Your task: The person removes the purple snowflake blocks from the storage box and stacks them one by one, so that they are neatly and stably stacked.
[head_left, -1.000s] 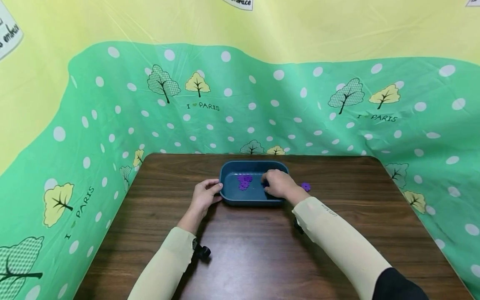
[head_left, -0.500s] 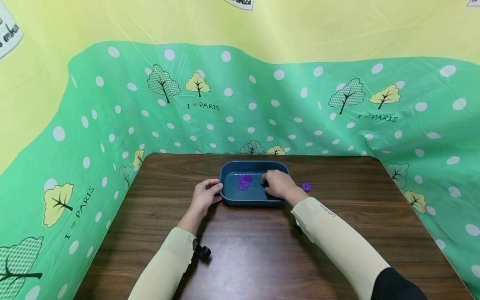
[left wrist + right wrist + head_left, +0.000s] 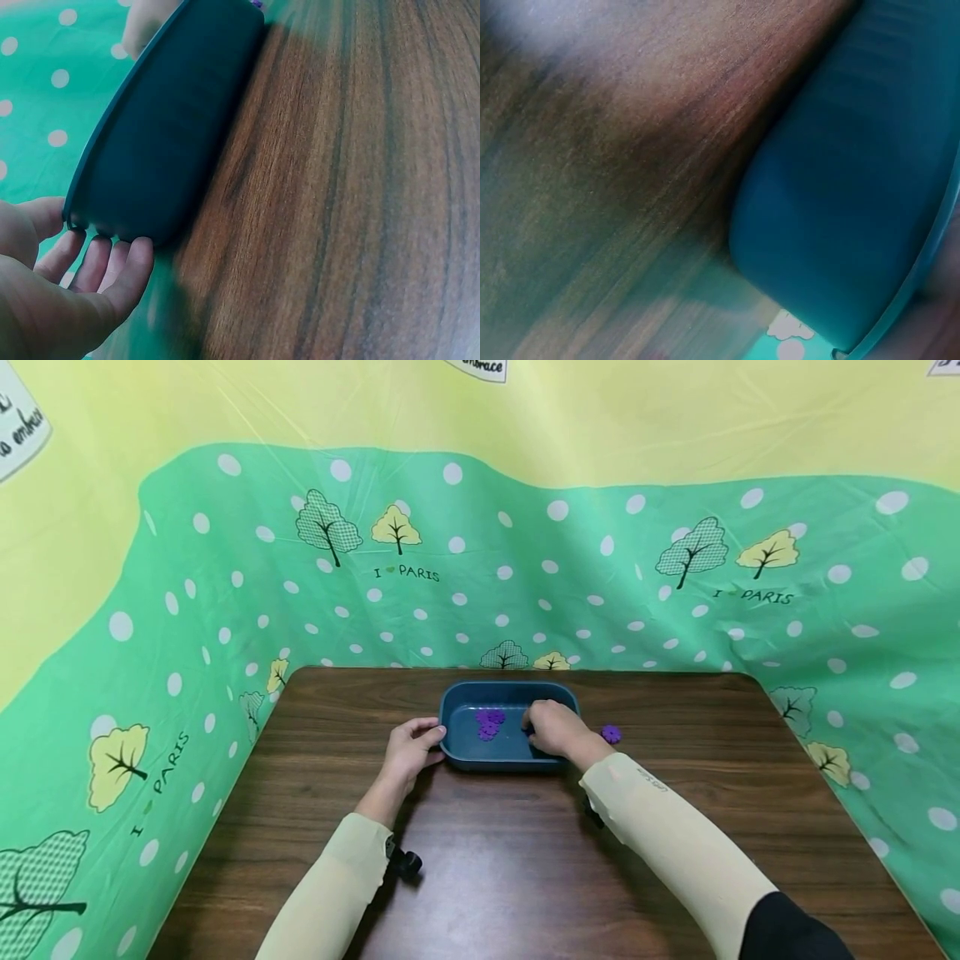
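Observation:
A dark blue tray (image 3: 480,760) with raised walls stands near the far edge of the table. Several small purple flower-shaped pieces (image 3: 489,723) lie bunched on its floor, left of centre. My left hand (image 3: 408,750) holds the tray's left end, thumb at the rim and fingertips against the outer wall in the left wrist view. Inside the right half of the tray is my right hand (image 3: 557,727), fingers bent downward. Its fingertips are mostly hidden, so what lies beneath them is unclear. The right wrist view shows mainly the outer wall of the tray.
One more purple flower-shaped piece (image 3: 611,734) lies on the brown wooden table (image 3: 495,860), just right of the tray. A green and yellow patterned cloth (image 3: 517,527) hangs behind the table and along its sides.
Almost nothing differs. My right hand and forearm have shifted very slightly inside the tray, while the left hand, tray and purple pieces keep their places.

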{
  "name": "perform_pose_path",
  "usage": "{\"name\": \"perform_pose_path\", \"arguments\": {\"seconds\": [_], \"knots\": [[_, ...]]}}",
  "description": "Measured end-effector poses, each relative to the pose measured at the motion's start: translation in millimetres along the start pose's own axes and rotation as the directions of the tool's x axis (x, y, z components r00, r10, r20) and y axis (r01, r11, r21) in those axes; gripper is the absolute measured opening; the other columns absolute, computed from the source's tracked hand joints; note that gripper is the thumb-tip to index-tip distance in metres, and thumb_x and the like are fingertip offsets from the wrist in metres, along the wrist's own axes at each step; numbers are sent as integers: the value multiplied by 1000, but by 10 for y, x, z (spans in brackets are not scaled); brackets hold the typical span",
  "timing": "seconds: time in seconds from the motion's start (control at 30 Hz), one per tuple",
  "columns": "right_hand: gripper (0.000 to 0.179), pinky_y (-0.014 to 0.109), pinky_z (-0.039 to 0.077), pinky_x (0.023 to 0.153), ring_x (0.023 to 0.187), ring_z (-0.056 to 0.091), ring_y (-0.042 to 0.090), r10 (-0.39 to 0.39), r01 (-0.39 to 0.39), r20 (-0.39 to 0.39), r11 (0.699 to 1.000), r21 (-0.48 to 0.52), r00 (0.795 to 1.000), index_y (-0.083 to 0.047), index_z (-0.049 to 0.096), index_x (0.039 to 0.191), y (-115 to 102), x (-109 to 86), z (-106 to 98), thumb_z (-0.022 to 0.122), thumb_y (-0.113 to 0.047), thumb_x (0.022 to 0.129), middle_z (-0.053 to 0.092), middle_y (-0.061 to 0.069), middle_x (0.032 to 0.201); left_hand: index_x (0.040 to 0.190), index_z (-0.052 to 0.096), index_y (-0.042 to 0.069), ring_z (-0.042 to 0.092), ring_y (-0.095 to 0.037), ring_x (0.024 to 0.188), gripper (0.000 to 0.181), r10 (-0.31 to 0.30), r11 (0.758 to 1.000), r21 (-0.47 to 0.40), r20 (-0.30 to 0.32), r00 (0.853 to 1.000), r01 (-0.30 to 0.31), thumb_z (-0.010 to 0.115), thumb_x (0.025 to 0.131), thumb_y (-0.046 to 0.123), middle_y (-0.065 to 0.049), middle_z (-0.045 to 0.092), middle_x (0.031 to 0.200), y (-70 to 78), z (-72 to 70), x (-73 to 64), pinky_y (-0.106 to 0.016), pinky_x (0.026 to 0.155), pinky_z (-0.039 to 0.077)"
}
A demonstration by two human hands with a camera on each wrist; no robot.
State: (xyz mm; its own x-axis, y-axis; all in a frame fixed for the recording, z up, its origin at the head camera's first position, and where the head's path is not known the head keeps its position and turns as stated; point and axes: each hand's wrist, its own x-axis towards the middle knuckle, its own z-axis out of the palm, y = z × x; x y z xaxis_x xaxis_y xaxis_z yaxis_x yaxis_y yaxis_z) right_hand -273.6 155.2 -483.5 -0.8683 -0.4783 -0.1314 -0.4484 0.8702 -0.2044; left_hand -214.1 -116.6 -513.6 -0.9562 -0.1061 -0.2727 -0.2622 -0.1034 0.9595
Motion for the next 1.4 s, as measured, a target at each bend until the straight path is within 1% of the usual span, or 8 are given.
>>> {"name": "perform_pose_path", "arguments": {"seconds": [0.23,0.37,0.7,0.9,1.03,1.13,1.23,1.4], "knots": [[25,48,56,100,120,64,33,-3,3,15,1000,27,1000,-6,76,116,-8,-2,-35,73,-6,91,70,14,125,128,66,-1,66,-22,100,33,0,1000,-3,0,1000,0,70,98,10,-11,65,112,0,21,4,-42,85,64],[25,47,56,100,120,64,31,3,-4,23,1000,7,1000,-8,76,117,2,1,-39,73,-9,93,70,13,125,129,67,-1,66,-21,100,33,0,1000,-1,0,1000,0,70,98,11,-11,65,112,2,25,6,-42,86,63],[28,49,55,100,115,64,30,-20,20,-12,999,-26,1000,-8,74,119,29,-34,-45,73,-18,93,69,12,120,129,66,-2,66,-24,103,34,3,1000,-3,-2,1000,-3,70,98,11,-12,65,112,7,37,-10,-42,86,63],[27,47,56,97,111,63,26,-28,29,-58,999,26,998,-10,75,118,60,-70,-70,72,-21,94,67,8,117,132,64,-3,65,-29,109,36,-3,1000,-8,1,1000,3,70,99,12,-11,65,112,2,23,-13,-44,89,63],[27,48,56,97,109,63,26,-48,54,-84,996,75,995,-10,74,119,110,-101,-107,72,-20,95,67,9,117,136,61,-3,63,-34,116,40,-8,1000,-6,15,1000,8,69,100,12,-12,64,116,10,15,-12,-50,96,59],[28,48,57,96,109,64,27,-67,79,-108,990,115,992,-8,74,120,163,-130,-122,72,-20,95,67,10,119,136,62,-3,63,-33,116,40,-7,1000,-4,14,1000,7,69,100,13,-13,63,118,3,15,-11,-51,98,58],[27,46,58,95,107,65,26,-84,106,-139,982,155,987,-6,75,119,217,-165,-129,72,-18,95,68,10,119,134,64,-1,64,-29,112,39,0,1000,-2,7,1000,0,71,99,14,-12,64,117,-6,16,-27,-49,95,60],[23,46,59,92,103,68,26,-96,138,-205,970,201,974,-5,77,113,280,-237,-177,75,-15,93,73,9,114,133,63,-3,65,-26,107,39,0,1000,-1,9,1000,0,71,99,14,-12,65,115,3,14,-49,-49,94,60]]}}
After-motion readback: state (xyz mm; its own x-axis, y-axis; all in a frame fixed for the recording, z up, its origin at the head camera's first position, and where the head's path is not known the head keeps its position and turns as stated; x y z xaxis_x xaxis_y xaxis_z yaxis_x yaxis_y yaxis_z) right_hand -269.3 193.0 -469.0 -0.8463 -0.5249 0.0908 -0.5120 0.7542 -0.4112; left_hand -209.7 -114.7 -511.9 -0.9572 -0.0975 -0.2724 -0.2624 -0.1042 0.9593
